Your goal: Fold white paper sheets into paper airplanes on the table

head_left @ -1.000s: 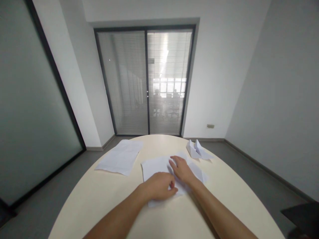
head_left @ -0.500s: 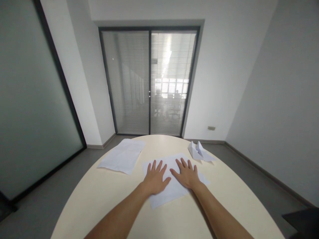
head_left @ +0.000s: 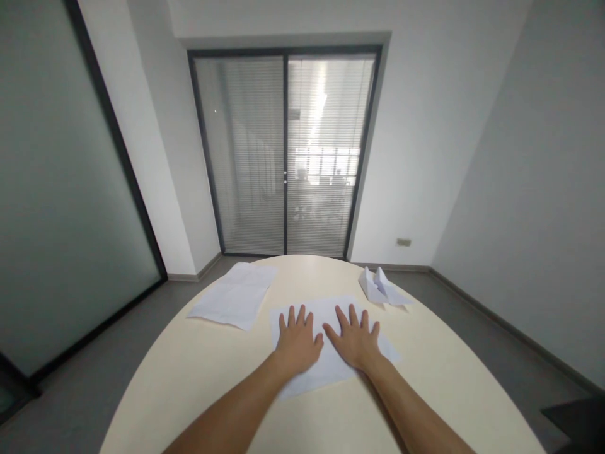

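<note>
A white sheet of paper (head_left: 326,373) lies on the pale round table (head_left: 198,372) in front of me. My left hand (head_left: 299,343) rests palm down on the sheet's left part, fingers spread. On its right part lies my right hand (head_left: 353,339), also flat with the fingers apart. The two thumbs point toward each other with a small gap between them. Parts of the sheet are hidden beneath both hands and wrists.
More white paper (head_left: 236,295), creased, lies at the table's far left. Two folded white paper shapes (head_left: 380,290) with raised points stand at the far right edge. Beyond the table is a glass door (head_left: 241,157) with blinds. A dark object (head_left: 579,419) shows at lower right.
The sheet has turned slightly under my hands. Both hands stay flat on it, with the left fingers a little closer together and the right hand slightly lower. The view has shifted a little.
</note>
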### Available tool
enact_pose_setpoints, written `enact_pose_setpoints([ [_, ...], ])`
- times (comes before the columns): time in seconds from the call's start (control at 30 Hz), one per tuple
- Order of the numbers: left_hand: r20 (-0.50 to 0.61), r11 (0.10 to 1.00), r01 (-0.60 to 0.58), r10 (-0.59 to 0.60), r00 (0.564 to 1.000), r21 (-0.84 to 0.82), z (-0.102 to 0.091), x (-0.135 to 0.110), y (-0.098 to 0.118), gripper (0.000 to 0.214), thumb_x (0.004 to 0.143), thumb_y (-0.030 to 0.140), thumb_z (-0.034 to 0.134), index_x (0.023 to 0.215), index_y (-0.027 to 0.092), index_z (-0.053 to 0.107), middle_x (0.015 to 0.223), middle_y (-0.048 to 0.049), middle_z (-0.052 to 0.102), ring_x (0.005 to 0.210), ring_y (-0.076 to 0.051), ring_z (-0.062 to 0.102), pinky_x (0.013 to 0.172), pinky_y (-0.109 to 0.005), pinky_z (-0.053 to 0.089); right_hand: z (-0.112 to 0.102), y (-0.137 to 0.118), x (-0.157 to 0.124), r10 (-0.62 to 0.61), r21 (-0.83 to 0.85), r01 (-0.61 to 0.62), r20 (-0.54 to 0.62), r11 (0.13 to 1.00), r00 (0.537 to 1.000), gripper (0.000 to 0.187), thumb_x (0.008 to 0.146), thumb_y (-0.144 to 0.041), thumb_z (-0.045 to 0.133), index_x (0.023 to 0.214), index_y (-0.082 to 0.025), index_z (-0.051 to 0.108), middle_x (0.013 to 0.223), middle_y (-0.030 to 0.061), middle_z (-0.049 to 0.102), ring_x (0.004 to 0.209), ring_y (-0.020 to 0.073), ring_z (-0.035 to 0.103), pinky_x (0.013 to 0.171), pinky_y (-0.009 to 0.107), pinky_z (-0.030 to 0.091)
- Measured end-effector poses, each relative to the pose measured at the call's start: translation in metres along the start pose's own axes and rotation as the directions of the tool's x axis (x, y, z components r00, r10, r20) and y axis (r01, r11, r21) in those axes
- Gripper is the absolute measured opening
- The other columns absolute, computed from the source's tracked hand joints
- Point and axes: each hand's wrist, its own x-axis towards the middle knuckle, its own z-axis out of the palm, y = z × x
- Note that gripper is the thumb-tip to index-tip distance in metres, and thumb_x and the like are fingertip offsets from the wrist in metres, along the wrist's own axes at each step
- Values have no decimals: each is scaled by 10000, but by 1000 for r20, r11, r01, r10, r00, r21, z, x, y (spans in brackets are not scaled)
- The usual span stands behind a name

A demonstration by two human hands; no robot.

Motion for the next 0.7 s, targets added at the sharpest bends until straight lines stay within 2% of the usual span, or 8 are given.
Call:
enact_pose_setpoints([
  [0.13,4,998,-40,40,999,-40,6,6,-9,675,956,590,266,1545,260,295,1638,-95,201,1500,-402,93,1177,-643,85,-2,11,7,-137,42,137,-1,990,991,739,942,-659,339,1550,-241,300,1629,105,217,1493,404,121,1164,611,92],
  [0.23,-1,998,-52,52,999,-41,7,10,-12,654,962,580,267,1543,282,298,1639,-84,201,1501,-396,93,1186,-621,81,-6,22,15,-209,79,209,2,975,978,668,963,-598,351,1531,-247,349,1617,75,264,1494,358,169,1180,563,128],
  [0.33,-8,1000,-15,15,1000,-21,7,12,-13,645,965,573,270,1543,288,297,1640,-81,199,1501,-393,96,1186,-618,86,-8,24,18,-196,85,197,-22,977,980,635,968,-556,360,1512,-229,388,1601,78,308,1483,347,215,1173,550,166],
  [0.47,-2,999,43,-43,999,-1,9,15,-14,645,965,582,265,1539,292,307,1641,-67,199,1502,-386,104,1182,-626,95,-7,13,13,-42,24,46,-147,999,988,603,959,-493,401,1449,-152,477,1544,161,397,1436,389,297,1140,595,183],
  [0.53,-8,997,81,-81,997,7,8,17,-15,638,966,574,273,1535,289,319,1637,-70,212,1499,-390,118,1177,-634,101,-6,8,11,-88,23,93,-172,995,981,560,965,-467,398,1416,-157,517,1537,154,411,1430,367,317,1148,565,193],
  [0.6,-24,994,108,-108,994,10,7,18,-16,624,970,548,290,1529,274,337,1630,-88,231,1494,-396,136,1175,-636,112,-4,6,10,-174,59,184,-140,981,975,561,967,-482,395,1430,-185,505,1551,124,398,1441,340,312,1159,529,212],
  [0.7,-17,999,36,-36,999,-3,1,19,-16,576,978,409,325,1537,267,318,1636,-84,211,1502,-353,144,1190,-591,143,-4,8,13,-241,105,248,-72,963,968,635,947,-538,423,1486,-202,434,1577,107,355,1463,342,272,1172,527,199],
])
